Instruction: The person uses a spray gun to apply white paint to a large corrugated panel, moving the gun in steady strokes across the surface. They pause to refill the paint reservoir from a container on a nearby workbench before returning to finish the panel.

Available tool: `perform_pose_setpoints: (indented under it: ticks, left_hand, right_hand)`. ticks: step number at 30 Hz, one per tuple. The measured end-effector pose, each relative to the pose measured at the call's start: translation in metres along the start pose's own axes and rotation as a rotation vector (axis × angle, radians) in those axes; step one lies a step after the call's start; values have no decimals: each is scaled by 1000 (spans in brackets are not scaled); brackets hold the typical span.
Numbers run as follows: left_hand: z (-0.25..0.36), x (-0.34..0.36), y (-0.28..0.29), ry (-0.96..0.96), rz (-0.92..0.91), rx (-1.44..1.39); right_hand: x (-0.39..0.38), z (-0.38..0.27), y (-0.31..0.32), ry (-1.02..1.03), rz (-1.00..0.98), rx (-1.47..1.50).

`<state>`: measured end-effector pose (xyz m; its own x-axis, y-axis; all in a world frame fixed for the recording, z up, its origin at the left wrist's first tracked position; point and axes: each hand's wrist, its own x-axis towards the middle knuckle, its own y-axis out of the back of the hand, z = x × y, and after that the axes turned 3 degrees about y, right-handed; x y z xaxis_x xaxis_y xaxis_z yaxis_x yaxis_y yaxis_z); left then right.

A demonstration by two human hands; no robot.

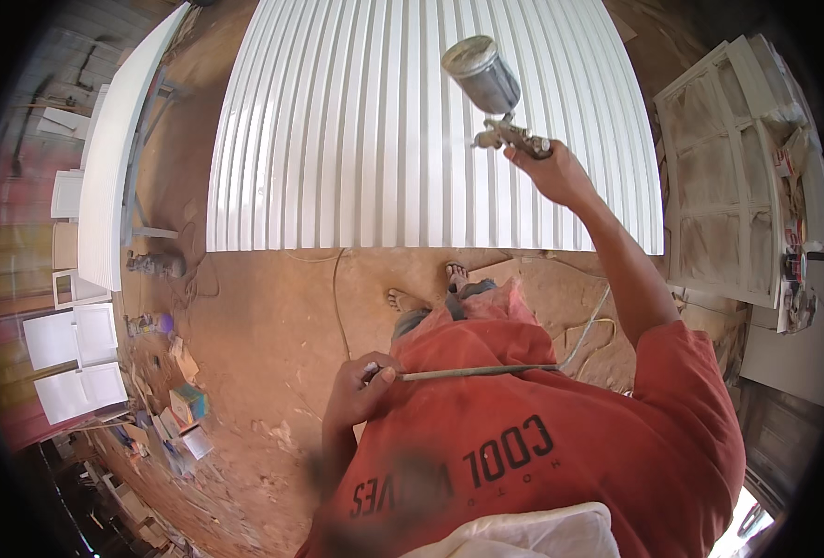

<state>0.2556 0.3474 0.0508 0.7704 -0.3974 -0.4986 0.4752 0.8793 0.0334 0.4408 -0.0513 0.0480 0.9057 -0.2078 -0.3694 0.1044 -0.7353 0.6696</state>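
Observation:
My right hand (559,174) is closed round the handle of a spray gun (514,139), arm stretched out ahead. On top of the gun sits a metal paint cup (482,76), tilted. Its nozzle points left, over a large white ribbed panel (356,149), and a faint mist shows by it. In front of my waist, my left hand (363,383) is closed round a thin hose (477,371). The hose crosses my red shirt to the right and also hangs from the left hand to the ground.
Another white panel (123,149) stands on a metal frame at the left. White cabinet doors (77,335) lie beyond it. A box (188,404) and scraps litter the dirt floor (254,316). A large paint-stained panelled piece (714,167) stands at the right.

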Motion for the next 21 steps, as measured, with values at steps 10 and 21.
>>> perform_pose_setpoints:
  ticks: [10, 21]
  left_hand:
    - [-12, -32, 8, -21, 71, -10]
    - [-40, -50, 80, -73, -192, 135]
  right_hand:
    - [86, -33, -19, 105, 412, 108]
    - [-60, -44, -79, -80, 230, 14]
